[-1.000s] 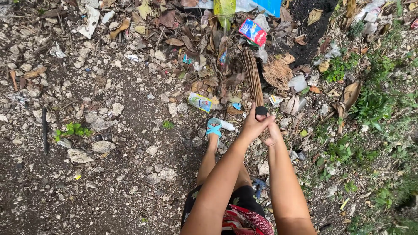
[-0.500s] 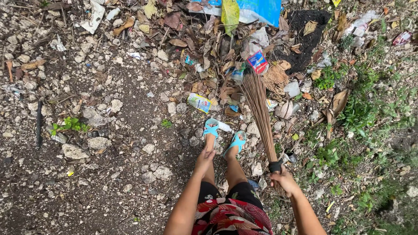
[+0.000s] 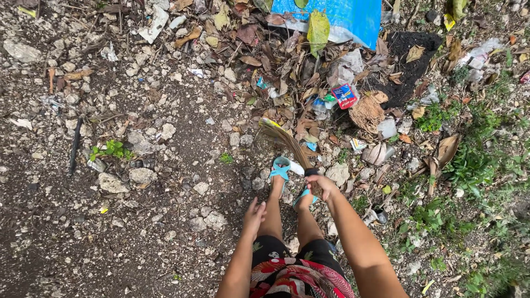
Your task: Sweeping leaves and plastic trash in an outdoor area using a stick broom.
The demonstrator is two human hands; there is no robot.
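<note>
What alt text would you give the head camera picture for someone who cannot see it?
Looking down, a person's right hand grips a stick broom whose bristles fan toward a pile of dry leaves and litter on stony ground. The left hand hangs open and empty beside legs in turquoise sandals.

left hand [image 3: 254, 211]: hung loose beside left knee, fingers extended | right hand [image 3: 322, 186]: fingers closed, forearm stretched forward
</note>
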